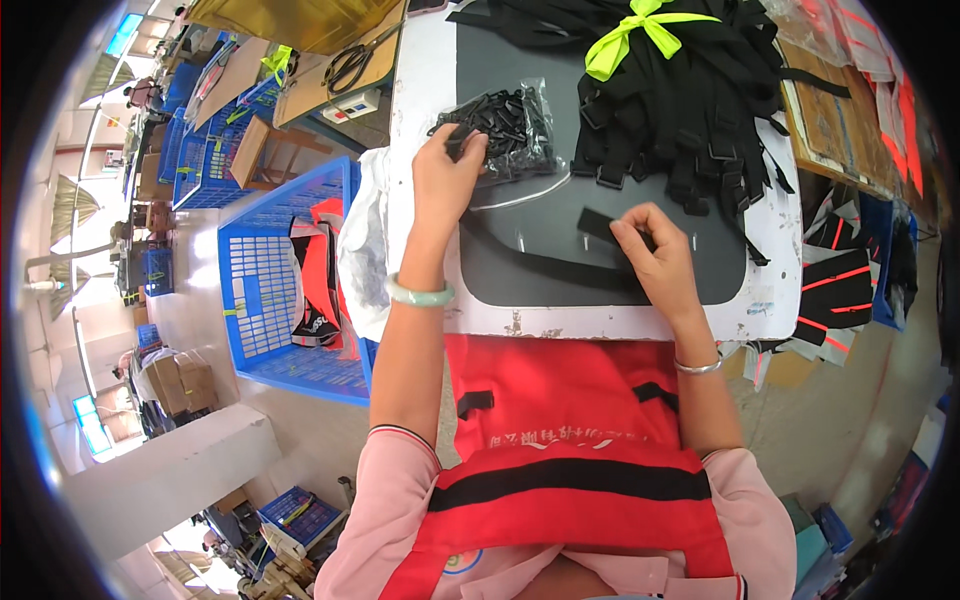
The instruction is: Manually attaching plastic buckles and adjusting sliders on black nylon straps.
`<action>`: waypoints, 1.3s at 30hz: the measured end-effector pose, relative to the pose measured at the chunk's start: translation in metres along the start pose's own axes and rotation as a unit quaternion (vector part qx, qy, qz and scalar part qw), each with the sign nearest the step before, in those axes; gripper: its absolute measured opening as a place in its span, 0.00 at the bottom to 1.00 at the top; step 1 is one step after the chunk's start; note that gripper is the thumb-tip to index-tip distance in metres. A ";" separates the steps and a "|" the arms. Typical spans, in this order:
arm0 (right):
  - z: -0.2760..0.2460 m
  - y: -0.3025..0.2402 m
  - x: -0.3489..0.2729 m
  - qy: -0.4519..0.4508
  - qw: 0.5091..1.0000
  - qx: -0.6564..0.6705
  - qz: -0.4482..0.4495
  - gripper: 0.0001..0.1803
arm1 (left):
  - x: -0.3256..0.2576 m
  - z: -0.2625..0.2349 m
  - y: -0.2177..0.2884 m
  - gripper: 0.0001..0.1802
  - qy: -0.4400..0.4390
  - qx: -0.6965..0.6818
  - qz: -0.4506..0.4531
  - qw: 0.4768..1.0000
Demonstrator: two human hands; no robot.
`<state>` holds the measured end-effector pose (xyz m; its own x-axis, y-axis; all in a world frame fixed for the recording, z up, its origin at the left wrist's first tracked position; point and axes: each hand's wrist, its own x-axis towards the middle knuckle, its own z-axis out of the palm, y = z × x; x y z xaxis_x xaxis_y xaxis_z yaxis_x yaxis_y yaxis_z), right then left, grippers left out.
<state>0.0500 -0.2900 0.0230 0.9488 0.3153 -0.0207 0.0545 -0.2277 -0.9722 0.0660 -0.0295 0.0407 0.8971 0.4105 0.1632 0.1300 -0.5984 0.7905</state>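
holding a black strap (570, 268) in the right hand (655, 250), thumb and fingers pinched narrow on it, short end poking out to the upper left, the rest curving left across the dark mat (510, 290). got the left hand (448, 170) up at the left edge of a clear bag (510, 125) full of black buckles, thumb and fingertips nearly together. can't tell if actually pinching a buckle or just touching the plastic, too small and dark there.

also see a big bundle of straps (665, 125) on the far right part of the mat, tied with a neon yellow ribbon (655, 28), buckles showing on some. got all this on a white table (425, 55). wearing a green bangle (420, 293) on the left wrist, a silver bangle (698, 367) on the right, plus a red apron (560, 395) over a pink shirt (375, 510). can spot a blue crate (295, 200) left of the table too, with red and black pieces (322, 265) inside, and white cloth (362, 245) bunched between crate and table.
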 end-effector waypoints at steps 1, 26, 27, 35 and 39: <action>0.004 -0.011 0.003 0.004 0.999 0.023 -0.028 0.09 | -0.010 -0.001 0.010 0.09 -0.028 -0.163 -0.117 0.979; 0.032 -0.036 0.004 -0.101 0.990 -0.081 -0.062 0.09 | -0.109 0.015 0.034 0.13 -0.089 -0.456 -0.225 0.857; 0.031 -0.036 0.003 -0.099 0.990 -0.080 -0.058 0.09 | -0.111 0.014 0.035 0.13 -0.092 -0.454 -0.227 0.857; 0.031 -0.026 -0.001 -0.111 0.984 -0.122 -0.072 0.10 | -0.117 0.013 0.032 0.15 -0.137 -0.351 -0.185 0.908; 0.028 -0.023 -0.001 -0.120 0.982 -0.125 -0.081 0.10 | -0.117 0.012 0.027 0.15 -0.152 -0.351 -0.182 0.906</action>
<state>0.0391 -0.2589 0.0384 0.8229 0.5663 0.0460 0.3017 -0.3670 -0.8799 -0.0305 -0.1019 0.0358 0.9374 0.2199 -0.2699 0.2365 0.1667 0.9572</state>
